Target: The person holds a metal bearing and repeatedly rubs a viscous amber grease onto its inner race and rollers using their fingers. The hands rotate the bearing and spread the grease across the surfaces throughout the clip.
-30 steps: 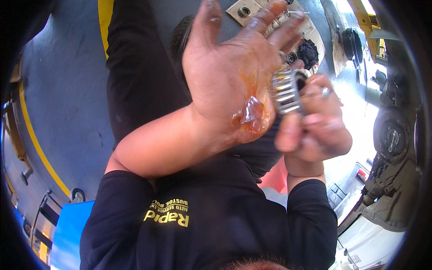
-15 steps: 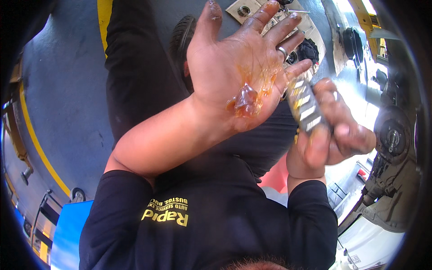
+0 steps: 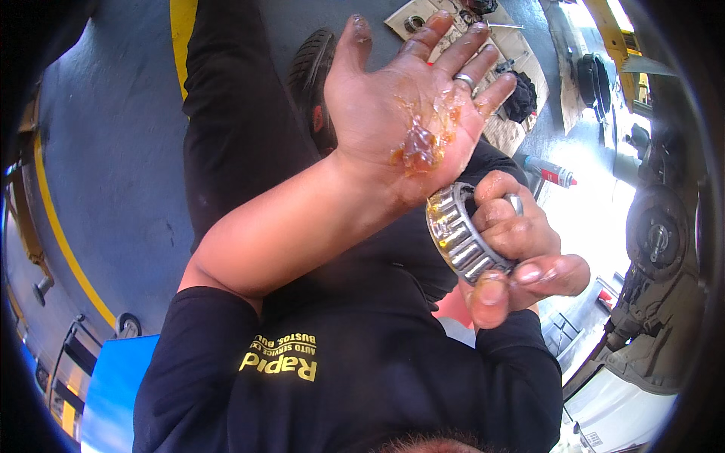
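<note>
Palm up and fingers spread, my left hand (image 3: 411, 113) carries a glossy lump of amber-brown grease (image 3: 420, 149) in its palm, with smears running toward the fingers. A ring sits on one of its fingers. My right hand (image 3: 521, 234) grips a tapered roller bearing (image 3: 457, 235), some fingers inside its bore and the thumb at its lower edge. The bearing's steel rollers show, with yellowish grease on them. Its upper edge is at the heel of my left palm; whether they touch I cannot tell.
Beyond my hands, cardboard (image 3: 506, 41) on the blue floor bears metal parts and a black cloth (image 3: 521, 98). A spray can (image 3: 550, 171) lies right of my knee. A wheel hub (image 3: 658, 238) on a vehicle's underside is at the right. A blue surface (image 3: 117, 392) is lower left.
My right hand has moved left and turned the bearing, bringing it from beside the left hand's edge to the heel of the palm. The spray can has come into sight.
</note>
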Demonstrator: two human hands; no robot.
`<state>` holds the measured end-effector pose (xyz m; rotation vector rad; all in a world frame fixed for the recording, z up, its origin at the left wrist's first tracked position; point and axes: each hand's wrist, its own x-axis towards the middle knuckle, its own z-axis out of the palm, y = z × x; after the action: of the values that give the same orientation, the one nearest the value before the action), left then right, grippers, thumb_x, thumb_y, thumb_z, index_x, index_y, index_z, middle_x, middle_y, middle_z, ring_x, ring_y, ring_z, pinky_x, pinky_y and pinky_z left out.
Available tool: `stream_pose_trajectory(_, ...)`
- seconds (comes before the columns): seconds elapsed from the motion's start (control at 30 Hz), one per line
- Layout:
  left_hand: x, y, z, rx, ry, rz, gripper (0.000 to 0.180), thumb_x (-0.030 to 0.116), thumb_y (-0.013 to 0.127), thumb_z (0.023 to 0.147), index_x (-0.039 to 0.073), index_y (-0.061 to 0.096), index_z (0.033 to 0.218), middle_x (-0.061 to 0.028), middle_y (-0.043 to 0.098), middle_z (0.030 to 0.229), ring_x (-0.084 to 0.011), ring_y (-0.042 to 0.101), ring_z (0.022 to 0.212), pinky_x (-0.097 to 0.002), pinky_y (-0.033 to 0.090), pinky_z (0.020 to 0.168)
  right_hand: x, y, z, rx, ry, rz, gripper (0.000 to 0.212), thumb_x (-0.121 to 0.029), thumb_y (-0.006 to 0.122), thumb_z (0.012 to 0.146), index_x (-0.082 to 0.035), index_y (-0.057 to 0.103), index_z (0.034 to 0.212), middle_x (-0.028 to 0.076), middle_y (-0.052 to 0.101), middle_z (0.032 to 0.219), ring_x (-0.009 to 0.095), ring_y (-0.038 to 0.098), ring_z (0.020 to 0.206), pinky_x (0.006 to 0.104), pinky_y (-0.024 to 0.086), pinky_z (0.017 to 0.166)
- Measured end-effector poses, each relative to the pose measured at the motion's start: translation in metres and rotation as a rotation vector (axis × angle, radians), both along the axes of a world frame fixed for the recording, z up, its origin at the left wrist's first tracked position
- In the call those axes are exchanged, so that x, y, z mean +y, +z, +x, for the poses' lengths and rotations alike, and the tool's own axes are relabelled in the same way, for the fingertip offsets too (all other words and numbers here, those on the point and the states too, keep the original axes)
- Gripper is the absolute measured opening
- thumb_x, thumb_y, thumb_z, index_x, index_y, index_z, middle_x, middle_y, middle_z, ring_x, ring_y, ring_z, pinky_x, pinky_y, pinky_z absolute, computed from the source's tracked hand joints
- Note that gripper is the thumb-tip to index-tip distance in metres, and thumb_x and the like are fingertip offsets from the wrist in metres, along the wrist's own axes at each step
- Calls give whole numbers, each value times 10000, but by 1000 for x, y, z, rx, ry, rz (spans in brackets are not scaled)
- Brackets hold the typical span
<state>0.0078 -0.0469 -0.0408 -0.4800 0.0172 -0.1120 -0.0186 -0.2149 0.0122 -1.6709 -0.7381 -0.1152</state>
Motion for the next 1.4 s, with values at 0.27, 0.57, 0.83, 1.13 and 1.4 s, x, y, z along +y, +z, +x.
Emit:
stream_pose_trajectory(0.27,12,8,5,52,116,8,622,560,486,991,-2,509,1256,-233,477,1420,-360,389,1426,-526,257,1255,34,-7,39,566,-256,699,154,-182,515,1024,-75,581,1113,51,517,633,120,403,426,229,374,439)
stream_pose_trajectory(0.57,3,9,-6,75,219,89,648,584,504,979,4,479,1266,-240,464,1394,-362,407,1392,-508,295,1228,36,-27,42,482,-250,633,117,-144,537,1026,-90,569,1125,76,608,896,162,610,704,290,527,631)
stream_pose_trajectory(0.83,0,16,-10,127,258,141,645,587,512,976,8,468,1258,-242,458,1377,-365,415,1371,-507,308,1220,54,-38,41,-33,-641,322,246,-198,558,1038,-40,531,1225,126,547,1146,210,597,1075,343,538,936)
stream_pose_trajectory(1.13,11,25,-12,204,286,160,644,591,522,973,12,455,1248,-245,452,1359,-369,425,1348,-507,322,1210,67,-41,8,-305,-480,-3,313,-229,558,1004,-39,397,1194,119,427,1131,225,509,1015,374,492,883)
stream_pose_trajectory(1.4,22,9,3,267,317,153,634,590,504,982,20,444,1252,-242,447,1356,-368,414,1363,-519,316,1216,58,-45,-2,-389,-454,-152,323,-246,626,991,13,508,1143,152,444,1212,266,553,1015,373,523,845)
